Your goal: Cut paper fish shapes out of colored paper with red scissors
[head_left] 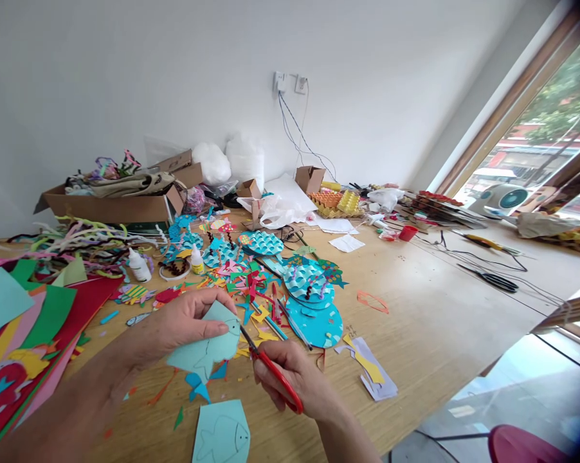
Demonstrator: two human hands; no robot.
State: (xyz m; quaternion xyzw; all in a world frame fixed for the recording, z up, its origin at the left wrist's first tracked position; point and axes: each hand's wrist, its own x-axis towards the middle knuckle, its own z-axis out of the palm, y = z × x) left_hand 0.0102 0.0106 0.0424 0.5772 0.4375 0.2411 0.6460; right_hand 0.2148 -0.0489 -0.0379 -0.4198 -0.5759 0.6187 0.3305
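My left hand (193, 318) pinches a light blue paper piece (208, 354) with a fish drawn on it in dark line; its lower edge is cut irregularly. In my right hand (290, 373) are red-handled scissors (278, 376), whose dark blades meet the paper's right edge near the drawn eye. How far the blades are apart I cannot tell. Below, a second light blue paper piece (222, 431) with a drawn fish lies on the wooden table (415, 334). Blue paper scraps (198, 387) lie under the held paper.
Coloured paper sheets (53, 315) fill the left. Two white glue bottles (139, 265) stand near pipe cleaners (78, 241) and a cardboard box (111, 209). Blue patterned discs (314, 321) lie ahead. To the right are black scissors (487, 278), a yellow-handled tool (487, 243) and a red cup (407, 233).
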